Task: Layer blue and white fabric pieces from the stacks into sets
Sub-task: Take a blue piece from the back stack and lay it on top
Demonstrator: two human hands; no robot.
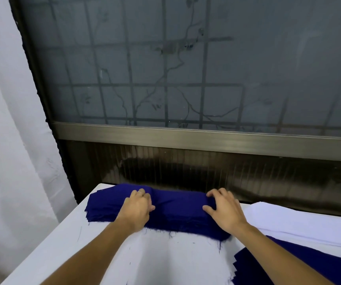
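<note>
Your left grip (137, 206) and right grip (225, 210) both curl fingers into the blue stack (178, 212) at the tabletop's (155, 262) far edge; it looks soft, limp and light, so pinch one top layer near its ends.

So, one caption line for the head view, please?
Left hand and right hand grip the blue fabric stack; white stack lies beside.

Ahead I see a frosted window (186, 58) with a grille and vines shadowed behind it. A metal sill (186, 136) runs below, a white curtain (11, 120) hangs left, and a white table (73, 233) is nearest.
</note>
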